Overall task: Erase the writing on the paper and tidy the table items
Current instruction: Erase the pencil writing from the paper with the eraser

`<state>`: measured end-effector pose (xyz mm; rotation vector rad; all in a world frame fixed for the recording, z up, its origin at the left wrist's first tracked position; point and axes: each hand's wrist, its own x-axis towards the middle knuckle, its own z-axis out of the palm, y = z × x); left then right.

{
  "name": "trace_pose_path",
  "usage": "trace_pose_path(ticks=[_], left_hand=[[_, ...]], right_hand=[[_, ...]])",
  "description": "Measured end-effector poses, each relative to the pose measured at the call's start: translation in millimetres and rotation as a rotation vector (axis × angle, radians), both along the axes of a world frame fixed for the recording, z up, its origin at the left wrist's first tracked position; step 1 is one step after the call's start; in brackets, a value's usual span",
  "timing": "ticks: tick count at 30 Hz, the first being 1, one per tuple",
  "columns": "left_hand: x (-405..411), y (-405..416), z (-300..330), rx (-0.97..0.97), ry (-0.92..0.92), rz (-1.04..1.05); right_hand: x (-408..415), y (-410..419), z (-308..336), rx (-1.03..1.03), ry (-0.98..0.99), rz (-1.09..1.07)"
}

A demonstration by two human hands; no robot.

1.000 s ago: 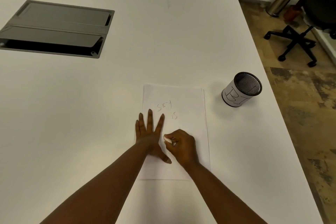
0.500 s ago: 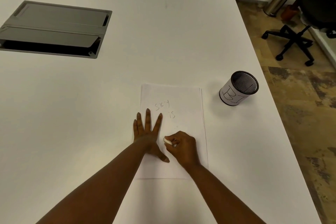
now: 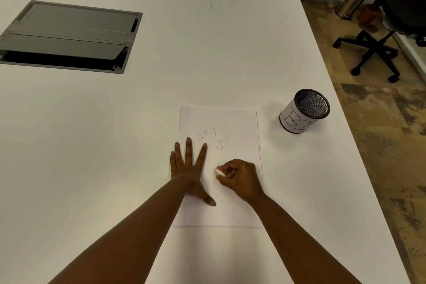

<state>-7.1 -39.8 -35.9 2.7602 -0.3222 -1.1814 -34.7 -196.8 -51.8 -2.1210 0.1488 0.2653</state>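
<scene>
A white sheet of paper (image 3: 232, 203) lies flat on the white table (image 3: 92, 134), in the lower centre of the frame. Pencil writing (image 3: 208, 137) reading "sky" and "is" sits in the upper half of the sheet. The left hand (image 3: 189, 172) rests palm-down on the left edge of the paper, fingers spread wide and flat, thumb angled toward the lower right; it grips nothing. The right hand (image 3: 241, 177) is curled closed around a small white eraser (image 3: 219, 172), pinched at the fingertips, with the exposed end of the eraser pointing left. The eraser is at the paper surface below the word "is", near the centre of the sheet; whether it presses on the paper cannot be told. A cylindrical mesh pen holder (image 3: 304, 114) with a white label stands upright on the table to the right of the paper, apart from it. A grey recessed cable hatch (image 3: 66, 34) occupies the upper left of the frame. An office chair base (image 3: 373, 53) stands on the floor at the upper right.
</scene>
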Motion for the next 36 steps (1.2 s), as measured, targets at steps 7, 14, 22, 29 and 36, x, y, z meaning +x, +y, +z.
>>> trace_pose_path(ticks=[7, 14, 22, 29, 36], left_hand=[[-2, 2, 1, 0.002, -0.001, -0.005], [0, -1, 1, 0.006, 0.006, 0.004], [-1, -2, 3, 0.01, 0.01, 0.0], [-1, 0, 1, 0.017, 0.008, -0.007], [0, -2, -1, 0.018, -0.006, 0.006]], right_hand=[[27, -20, 6, -0.039, -0.039, -0.159], [14, 4, 2, 0.022, 0.035, -0.179], [13, 9, 6, -0.007, 0.063, -0.077], [29, -2, 10, -0.084, -0.007, -0.351], [-11, 35, -1, -0.021, 0.034, -0.133]])
